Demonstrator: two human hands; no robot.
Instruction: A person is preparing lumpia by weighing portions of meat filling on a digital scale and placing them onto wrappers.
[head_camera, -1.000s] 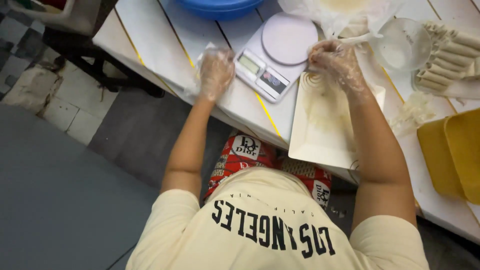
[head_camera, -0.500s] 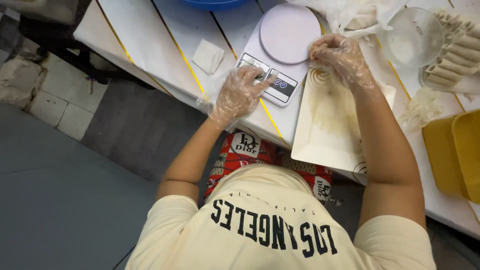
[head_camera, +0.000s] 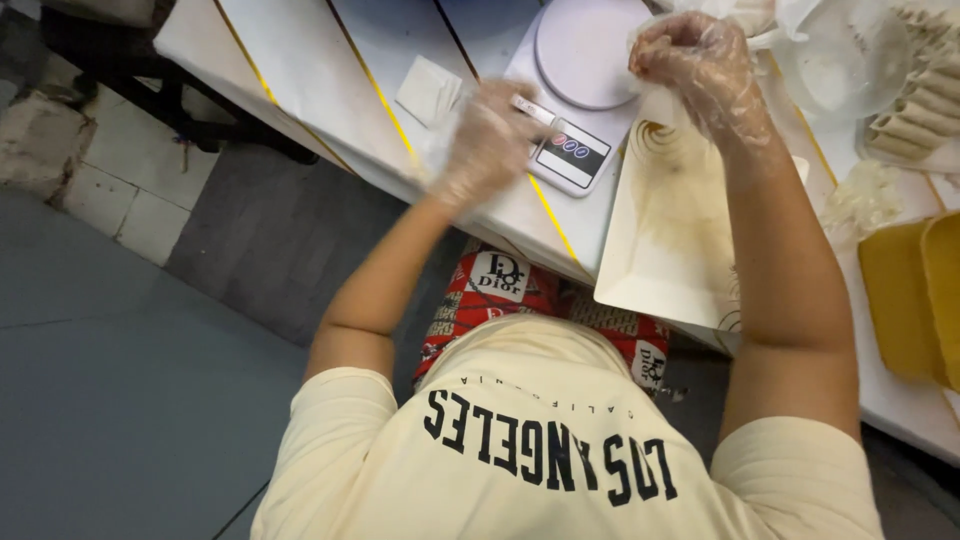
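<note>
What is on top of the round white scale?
The scale's round plate looks bare. The gloved left hand hovers over its display end, blurred, hiding part of it. The right hand is at its edge, beside the white tray.

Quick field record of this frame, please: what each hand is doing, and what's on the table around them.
left hand: gloved, blurred, over the table edge beside the scale; hold unclear
right hand: gloved, closed, raised above the tray's far end; contents unclear
scale: white, round platform, between the hands
tray: white rectangular, overhanging the table edge
paper square: left of the scale
rolls: pale, stacked far right
yellow containers: right edge
</note>
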